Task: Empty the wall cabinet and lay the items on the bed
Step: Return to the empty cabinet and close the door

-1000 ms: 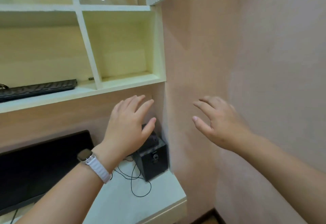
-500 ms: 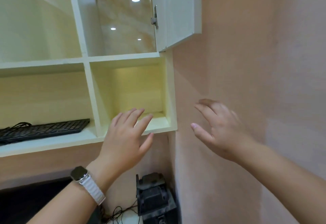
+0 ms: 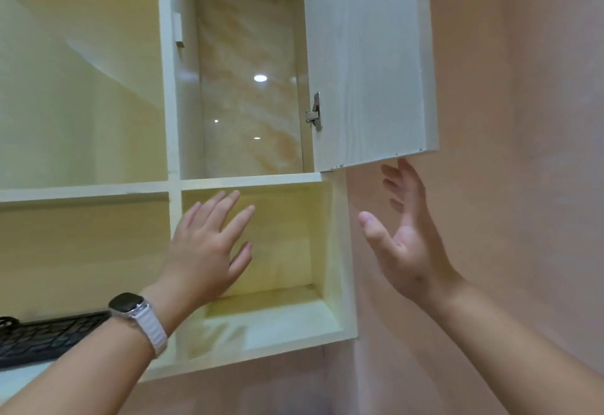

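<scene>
Since half a second ago both hands have risen and the view has tilted up with them, so the cabinet now fills the upper left of the frame. It is a pale, cream-coloured wall unit fixed to a pinkish wall. Its top right compartment stands open, with a glossy marbled back panel that mirrors ceiling lights. The door is swung out to the right on a metal hinge, its inner face turned to the camera.

Below that compartment sits an open cubby. To its left a long shelf carries a black keyboard at the frame's lower left edge.

The left hand, with a watch on a white strap at the wrist, hangs in front of the cubby. Its back faces the camera, and its fingers are straight, spread and holding nothing. Their tips reach just short of the shelf board that divides the cubby from the open compartment.

The right hand is raised beside the cabinet's right side, palm turned left, fingers straight and empty. Its longest fingertip comes up to the door's lower edge; I cannot tell whether it touches.

The door's lower corner overhangs the right hand. The cabinet's right side panel stands between the two hands. The open compartment lies above the left fingers, with the divider on its left and the hinge side on its right.
</scene>
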